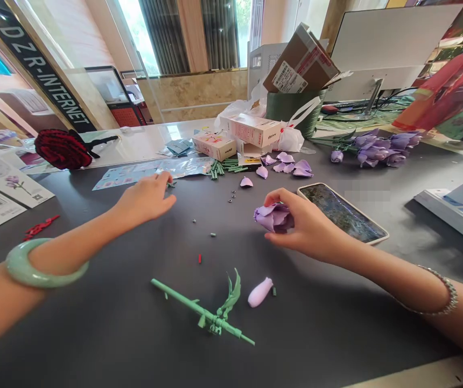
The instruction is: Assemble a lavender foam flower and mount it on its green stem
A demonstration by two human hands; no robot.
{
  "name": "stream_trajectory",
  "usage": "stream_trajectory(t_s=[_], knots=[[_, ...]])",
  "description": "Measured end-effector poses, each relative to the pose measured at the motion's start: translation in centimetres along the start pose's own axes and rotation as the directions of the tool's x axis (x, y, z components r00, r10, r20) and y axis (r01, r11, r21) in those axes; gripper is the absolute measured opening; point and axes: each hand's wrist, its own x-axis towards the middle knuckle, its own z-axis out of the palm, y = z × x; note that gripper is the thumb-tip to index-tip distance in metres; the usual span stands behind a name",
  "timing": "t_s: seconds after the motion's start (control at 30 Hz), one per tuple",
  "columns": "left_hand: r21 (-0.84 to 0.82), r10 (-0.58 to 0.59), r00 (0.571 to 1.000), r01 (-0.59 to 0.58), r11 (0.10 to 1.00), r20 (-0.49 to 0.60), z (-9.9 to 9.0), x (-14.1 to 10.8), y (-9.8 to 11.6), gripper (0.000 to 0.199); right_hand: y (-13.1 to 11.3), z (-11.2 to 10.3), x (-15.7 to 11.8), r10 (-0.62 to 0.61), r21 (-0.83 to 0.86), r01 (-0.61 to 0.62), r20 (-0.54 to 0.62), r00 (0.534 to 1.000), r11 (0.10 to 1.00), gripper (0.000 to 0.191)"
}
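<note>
My right hand (296,223) is closed around a purple flower head (272,217), thumb below and fingers above, beside a phone. Over the table's left part, my left hand (148,196) reaches out with its thumb apart from the fingers; a small green piece (172,185) shows at its fingertips, and whether they touch it is unclear. A green stem with leaves (203,311) lies at the front. Right of it rest a pink bud (260,292) and a tiny green tube (274,291). Loose purple petals (285,164) lie farther back, near green sticks (227,168).
The phone (342,213) lies right of centre. Small boxes (253,129), a green bin (296,110) and purple flowers (372,148) stand or lie behind. A dark red flower (64,150), printed sheets (3,186) and red pieces (41,228) are at left, a white box (457,207) at right.
</note>
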Motion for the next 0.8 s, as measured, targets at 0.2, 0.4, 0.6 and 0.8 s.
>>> stream_trajectory(t_s=[0.2,0.4,0.6,0.8], knots=[[0.183,-0.093,0.995,0.097,0.978,-0.025,-0.7,0.2,-2.6,0.041,0.4,0.9,-0.4,-0.137,-0.114,0.138,0.015,0.99,0.984,0.04],[0.178,-0.12,0.99,0.106,0.978,0.071,0.4,1.6,-5.8,0.049,1.1,1.5,-0.5,-0.157,-0.109,0.16,0.041,0.987,0.981,0.04],[0.129,-0.047,0.996,0.037,0.991,0.076,2.2,3.9,-5.3,0.057,1.2,1.8,-0.6,-0.171,-0.107,0.177,0.064,0.983,0.978,0.039],[-0.004,-0.047,0.996,0.047,0.999,0.081,3.3,6.9,-4.2,0.05,1.0,1.8,-0.7,-0.148,-0.11,0.156,0.078,0.986,0.982,0.042]])
